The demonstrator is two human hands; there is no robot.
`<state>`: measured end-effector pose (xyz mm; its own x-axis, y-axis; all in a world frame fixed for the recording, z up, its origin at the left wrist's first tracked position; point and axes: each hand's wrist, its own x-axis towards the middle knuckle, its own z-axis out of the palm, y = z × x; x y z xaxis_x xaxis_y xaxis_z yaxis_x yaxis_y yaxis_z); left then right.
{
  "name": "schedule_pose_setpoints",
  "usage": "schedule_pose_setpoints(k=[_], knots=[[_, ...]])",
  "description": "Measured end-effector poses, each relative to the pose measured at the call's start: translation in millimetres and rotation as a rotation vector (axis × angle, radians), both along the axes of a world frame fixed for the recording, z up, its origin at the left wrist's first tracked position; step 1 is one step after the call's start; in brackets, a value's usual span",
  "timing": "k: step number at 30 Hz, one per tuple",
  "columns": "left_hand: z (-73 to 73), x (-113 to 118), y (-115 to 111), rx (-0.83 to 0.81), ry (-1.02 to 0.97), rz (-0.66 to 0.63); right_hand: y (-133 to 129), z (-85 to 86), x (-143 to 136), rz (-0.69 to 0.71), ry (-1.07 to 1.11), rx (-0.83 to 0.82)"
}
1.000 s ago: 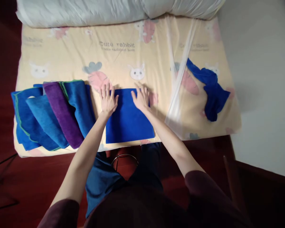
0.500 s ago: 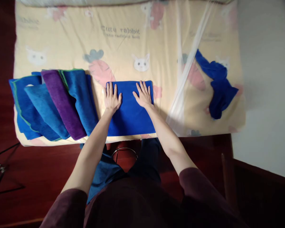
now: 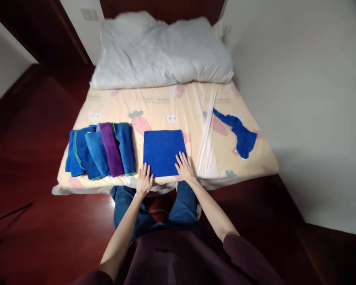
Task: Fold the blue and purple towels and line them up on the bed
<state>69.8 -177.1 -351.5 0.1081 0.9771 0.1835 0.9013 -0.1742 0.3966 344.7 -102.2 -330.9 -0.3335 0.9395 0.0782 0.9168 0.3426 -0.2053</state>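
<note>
Fingers (image 3: 145, 171) of the left hand (image 3: 144, 183) are straight and slightly parted, laid palm down over the near left corner of a flat blue cloth (image 3: 163, 150); nothing is pinched. The right hand (image 3: 185, 171) lies palm down at the near right corner, its fingers spread wider, their tips on the fabric. That cloth forms a neat rectangle at the near edge of the bed (image 3: 172, 106), in front of the person; how many layers it has, I cannot tell.

Just left of it, apart from the left hand, overlapping folded cloths fan out in a row: a green-edged blue cloth (image 3: 125, 147), a purple cloth (image 3: 110, 152), a lighter blue cloth (image 3: 96, 152), and darker blue ones farther left. To the right of the right hand, a whitish strip (image 3: 206, 138) runs slantwise over the patterned sheet, and beyond it a crumpled blue cloth (image 3: 243, 136) lies well apart from the flat one.

At the far end of the bed rests a bulky pale grey quilt (image 3: 163, 53), with a pale wall (image 3: 302, 103) to the right and dark red floor (image 3: 53, 229) below.
</note>
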Motion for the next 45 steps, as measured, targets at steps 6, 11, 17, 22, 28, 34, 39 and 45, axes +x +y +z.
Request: schedule_pose_setpoints(k=[6,11,17,22,28,34,39,45], knots=[[-29.7,-12.1,-102.9,-0.089,-0.103,0.014,-101.6,-31.4,10.0,-0.125,0.104,-0.003],[-51.8,-20.0,-155.7,-0.568,-0.196,-0.162,-166.5,-64.4,16.0,-0.350,0.369,-0.017],[-40.9,-19.4,-135.1,-0.507,-0.549,0.029,-176.2,-66.6,16.1,-0.338,0.505,-0.024],[-31.4,-32.8,-120.3,-0.542,-1.040,0.369,-170.5,-58.3,16.4,-0.356,0.530,-0.023],[-28.9,-36.6,-121.7,-0.529,-1.386,0.568,-169.3,-63.0,18.7,-0.379,0.642,-0.007],[-25.4,-28.0,-114.6,-0.374,-1.496,0.666,-159.1,-67.4,25.0,-0.615,0.980,-0.139],[-2.3,-31.1,-68.5,-0.342,-1.602,0.600,-124.5,-49.5,31.1,-0.812,1.304,-0.236],[13.6,-24.5,-25.4,-0.332,-1.362,0.531,-78.7,-25.1,29.1,-0.838,1.281,-0.292]])
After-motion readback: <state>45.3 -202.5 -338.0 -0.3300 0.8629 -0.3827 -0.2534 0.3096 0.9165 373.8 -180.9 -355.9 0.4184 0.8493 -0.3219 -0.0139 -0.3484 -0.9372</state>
